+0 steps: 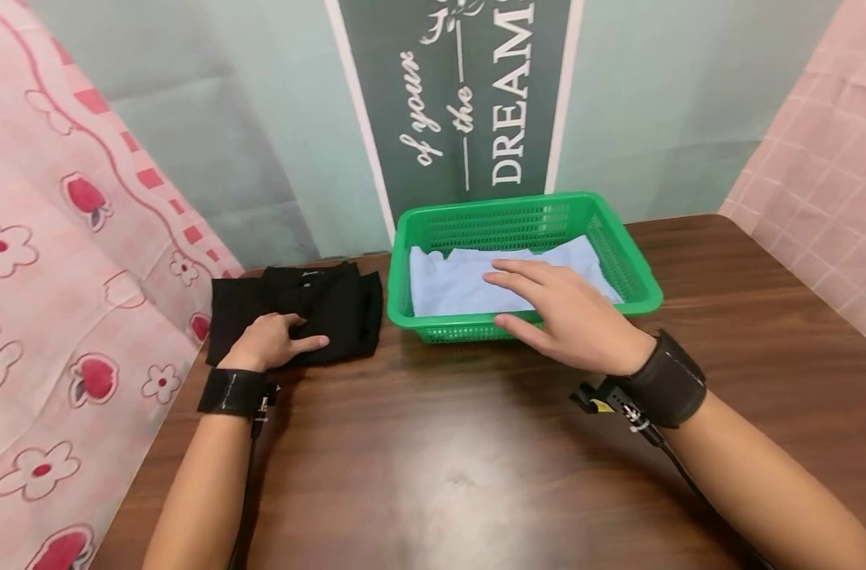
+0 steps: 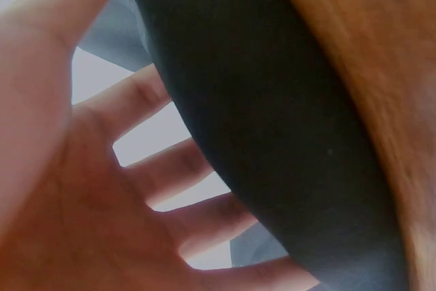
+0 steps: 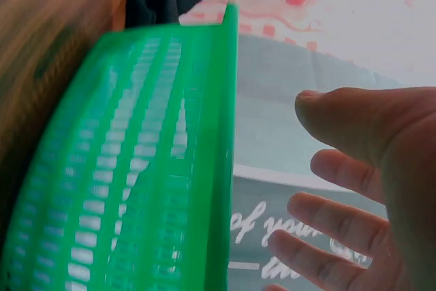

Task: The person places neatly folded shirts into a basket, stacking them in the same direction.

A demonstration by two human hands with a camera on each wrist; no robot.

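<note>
A folded black garment (image 1: 333, 317) lies on the table at the left, with a small label near its upper edge. My left hand (image 1: 265, 342) is over its near left part, thumb (image 1: 310, 344) stretched across the cloth. In the left wrist view, the black cloth (image 2: 272, 127) hides the fingertips, while the fingers (image 2: 170, 168) look fairly straight and spread. A green plastic basket (image 1: 526, 321) holds light blue folded cloth (image 1: 454, 285). Over the basket's near right side hovers my right hand (image 1: 557, 313), its fingers spread and holding nothing.
The brown wooden table (image 1: 419, 443) runs along a pale green backdrop (image 1: 262, 134) with printed lettering. Pink patterned curtains hang at the left (image 1: 84, 277) and right (image 1: 832, 158). Both wrists wear black straps with small cameras and cables.
</note>
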